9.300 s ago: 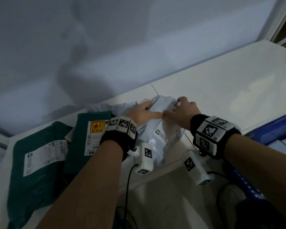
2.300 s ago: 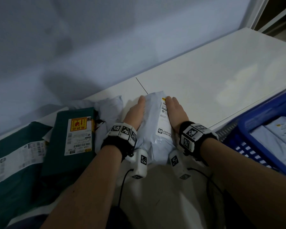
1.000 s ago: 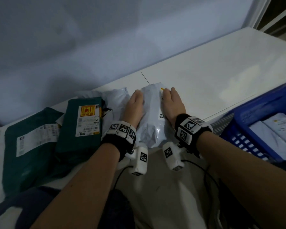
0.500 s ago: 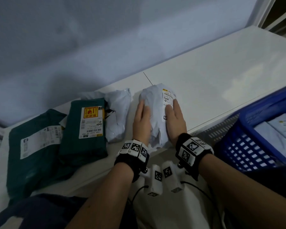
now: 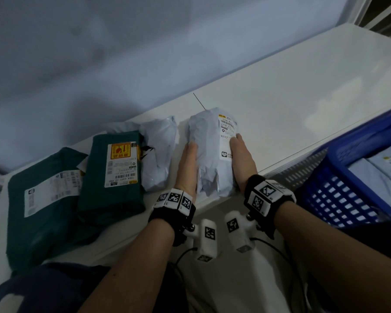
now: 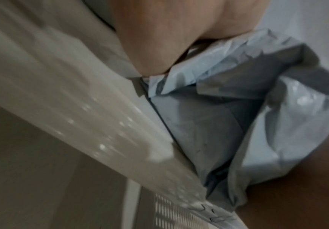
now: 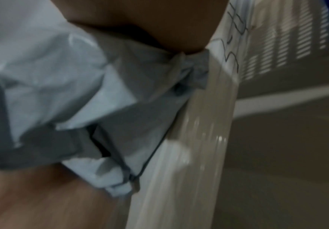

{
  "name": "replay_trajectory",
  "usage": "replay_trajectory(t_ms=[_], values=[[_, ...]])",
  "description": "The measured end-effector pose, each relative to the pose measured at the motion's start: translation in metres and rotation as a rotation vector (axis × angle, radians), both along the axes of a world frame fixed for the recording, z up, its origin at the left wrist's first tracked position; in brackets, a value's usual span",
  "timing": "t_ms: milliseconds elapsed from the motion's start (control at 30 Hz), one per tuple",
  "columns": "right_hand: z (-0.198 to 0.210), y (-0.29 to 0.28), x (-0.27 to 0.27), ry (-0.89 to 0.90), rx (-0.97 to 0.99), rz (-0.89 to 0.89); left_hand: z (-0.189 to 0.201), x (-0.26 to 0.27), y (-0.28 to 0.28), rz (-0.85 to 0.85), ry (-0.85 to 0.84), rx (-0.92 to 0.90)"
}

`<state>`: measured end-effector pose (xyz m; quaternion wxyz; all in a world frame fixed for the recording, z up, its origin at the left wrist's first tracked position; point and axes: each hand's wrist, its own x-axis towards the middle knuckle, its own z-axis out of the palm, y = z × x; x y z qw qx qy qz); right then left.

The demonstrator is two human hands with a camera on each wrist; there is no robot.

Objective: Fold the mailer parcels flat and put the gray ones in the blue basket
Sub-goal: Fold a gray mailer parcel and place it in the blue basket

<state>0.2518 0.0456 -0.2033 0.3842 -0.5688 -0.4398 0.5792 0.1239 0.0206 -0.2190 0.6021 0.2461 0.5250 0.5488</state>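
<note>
A folded gray mailer parcel [image 5: 212,152] lies lengthwise at the white table's near edge, its shipping label facing up. My left hand [image 5: 187,163] presses along its left side with straight fingers. My right hand [image 5: 242,159] presses along the right side, fingertips on the label. Both wrist views show the crumpled near end of the gray parcel [image 6: 218,108] [image 7: 81,85] overhanging the table edge, squeezed between the two palms. The blue basket [image 5: 325,195] stands at the right with gray parcels [image 5: 379,170] inside.
A second gray parcel [image 5: 158,152] lies just left of my left hand. Two dark green parcels [image 5: 115,172] [image 5: 38,199] with white labels lie further left. The white table [image 5: 291,98] runs back to a pale wall. A perforated white panel [image 5: 303,172] sits beside the basket.
Over the last second both hands slid back along the gray parcel toward the table's near edge, uncovering its label. In the last half second they hardly moved.
</note>
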Motion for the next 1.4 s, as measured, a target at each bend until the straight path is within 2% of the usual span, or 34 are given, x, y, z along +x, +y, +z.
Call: replay_trajectory(t_ms=[100,200,267,367,467,567,767,867,933,1067,1200,1400], values=[[0.006,0.007,0.005,-0.109,0.046,0.024,0.018,-0.008,-0.004,-0.067,0.02,-0.041],[0.018,0.02,0.016,-0.133,0.05,-0.007,0.037,-0.025,0.0,-0.042,0.311,-0.008],[0.027,0.033,0.024,-0.128,0.056,-0.031,0.051,-0.036,0.004,-0.103,0.48,0.056],[0.036,0.049,0.029,-0.14,0.058,-0.013,0.067,-0.042,0.019,-0.168,0.587,0.119],[0.038,0.053,0.015,-0.177,0.089,0.083,0.067,-0.036,0.043,-0.186,0.489,0.15],[0.031,0.054,0.001,-0.148,0.07,0.141,0.053,-0.021,0.05,-0.183,0.346,0.094],[0.004,0.056,0.0,-0.03,-0.072,0.112,0.033,-0.014,0.051,-0.092,0.391,0.046],[0.004,0.053,0.001,-0.028,-0.062,0.116,0.029,-0.013,0.044,-0.017,0.288,-0.003],[0.007,0.052,0.002,-0.034,-0.057,0.122,0.027,-0.011,0.041,0.012,0.276,-0.011],[0.01,0.049,0.005,-0.05,-0.046,0.138,0.018,-0.014,0.039,-0.067,0.233,-0.092],[0.012,0.045,0.005,-0.041,-0.093,0.172,0.034,-0.009,0.027,-0.072,0.361,-0.086],[0.013,0.046,0.016,0.129,-0.132,0.06,0.048,-0.004,0.023,-0.115,0.361,0.091]])
